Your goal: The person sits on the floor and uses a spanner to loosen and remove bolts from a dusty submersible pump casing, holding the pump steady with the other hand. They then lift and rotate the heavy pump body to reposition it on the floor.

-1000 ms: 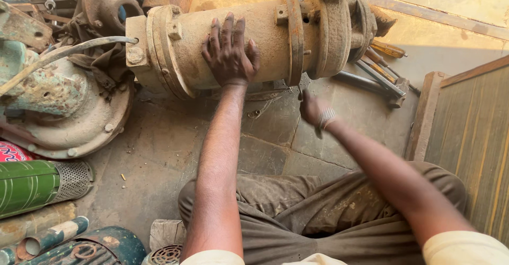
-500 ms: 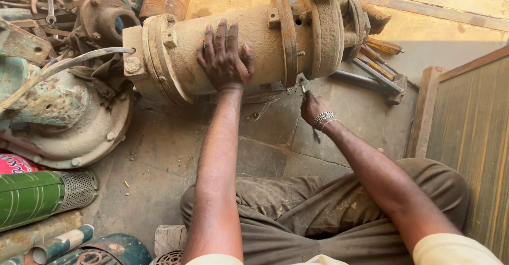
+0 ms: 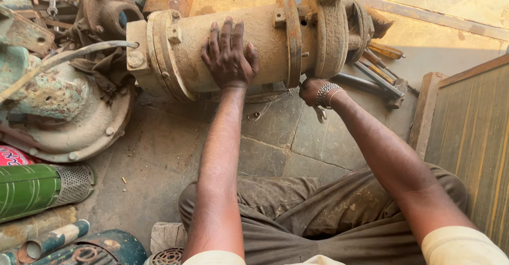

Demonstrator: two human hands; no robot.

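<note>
Pump body (image 3: 265,42), a big dusty tan metal cylinder, is lying on its side on the stone floor (image 3: 159,153), just in front of the person's knees. It is being pressed on top by the left hand (image 3: 229,58), whose fingers (image 3: 214,37) are being spread wide and flat over the round shell, not curled around anything. The right hand (image 3: 313,91) is being held low against the underside of the pump, close by a thick flange ring (image 3: 292,37), and its fingers are being curled tight around a small metal tool (image 3: 320,114) that is sticking out below the wrist. A shiny bracelet (image 3: 327,94) is being worn on that wrist. The pump is being shown coated in pale dirt, with raised rings around it, a square bolt head (image 3: 135,59) at its left end and a wider rounded part at its right end. The floor is being seen as grey stone slabs, dusty and cracked. A rusty round pump housing (image 3: 69,111) is lying to the left, a green tube with a mesh end (image 3: 42,188) is lying nearer, long hand tools (image 3: 379,79) are lying behind the pump, and a wooden panel (image 3: 472,138) is standing at the right.
</note>
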